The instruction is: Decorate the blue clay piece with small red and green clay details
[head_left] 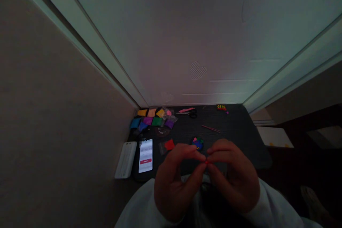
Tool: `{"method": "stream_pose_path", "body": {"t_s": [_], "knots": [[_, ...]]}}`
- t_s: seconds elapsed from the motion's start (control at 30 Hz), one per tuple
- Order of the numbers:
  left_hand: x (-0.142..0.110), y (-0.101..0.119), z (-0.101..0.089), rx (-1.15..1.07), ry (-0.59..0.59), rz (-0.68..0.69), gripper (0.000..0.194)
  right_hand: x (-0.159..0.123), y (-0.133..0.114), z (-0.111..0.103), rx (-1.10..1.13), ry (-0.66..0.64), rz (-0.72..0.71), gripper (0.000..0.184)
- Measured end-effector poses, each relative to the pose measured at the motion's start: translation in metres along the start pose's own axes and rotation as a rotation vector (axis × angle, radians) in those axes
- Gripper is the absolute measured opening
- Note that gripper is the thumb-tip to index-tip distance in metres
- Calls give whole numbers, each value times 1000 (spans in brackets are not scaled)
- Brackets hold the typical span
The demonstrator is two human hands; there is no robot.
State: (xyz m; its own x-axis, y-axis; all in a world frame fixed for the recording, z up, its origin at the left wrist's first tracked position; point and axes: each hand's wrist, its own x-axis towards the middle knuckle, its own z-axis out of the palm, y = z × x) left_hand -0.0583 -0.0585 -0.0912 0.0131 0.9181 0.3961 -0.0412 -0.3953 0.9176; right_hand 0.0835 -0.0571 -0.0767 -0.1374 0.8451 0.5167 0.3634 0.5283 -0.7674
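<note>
A tiny red piece (pixel 206 162), which looks like modelling clay, is pinched between the fingertips of both hands. My left hand (pixel 177 180) grips it from the left with thumb and forefinger; my right hand (pixel 233 174) does so from the other side. Just beyond the fingers lies a round dark disc (pixel 197 144) with blue, green, pink and yellow bits on it. A red block of clay (pixel 169 145) rests on an opened clear wrapper, up and left of my left hand. Thin tweezers or a similar slim pink tool (pixel 211 128) lie past my right hand.
Several coloured clay packets (pixel 157 121) fill the dark table's (pixel 240 135) far left. Scissors (pixel 191 113) and a pink-handled tool (pixel 186 109) lie near the wall. A small yellow-dotted red item (pixel 221 107) is far right. A lit phone (pixel 145 156) and white case (pixel 126 160) sit left.
</note>
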Motion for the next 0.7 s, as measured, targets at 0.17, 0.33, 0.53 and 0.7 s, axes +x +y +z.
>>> {"method": "stream_pose_path", "body": {"t_s": [0.17, 0.33, 0.53, 0.7], "knots": [[3, -1, -2, -19, -7, -10, 54, 2, 1, 3, 4, -1, -1, 23], [4, -3, -3, -4, 0, 0, 53, 4, 2, 4, -21, 1, 5, 23], [4, -5, -4, -13, -14, 13, 51, 6, 3, 6, -28, -6, -2, 22], [5, -5, -4, -15, -8, -2, 50, 7, 4, 8, -32, 13, -7, 22]]}}
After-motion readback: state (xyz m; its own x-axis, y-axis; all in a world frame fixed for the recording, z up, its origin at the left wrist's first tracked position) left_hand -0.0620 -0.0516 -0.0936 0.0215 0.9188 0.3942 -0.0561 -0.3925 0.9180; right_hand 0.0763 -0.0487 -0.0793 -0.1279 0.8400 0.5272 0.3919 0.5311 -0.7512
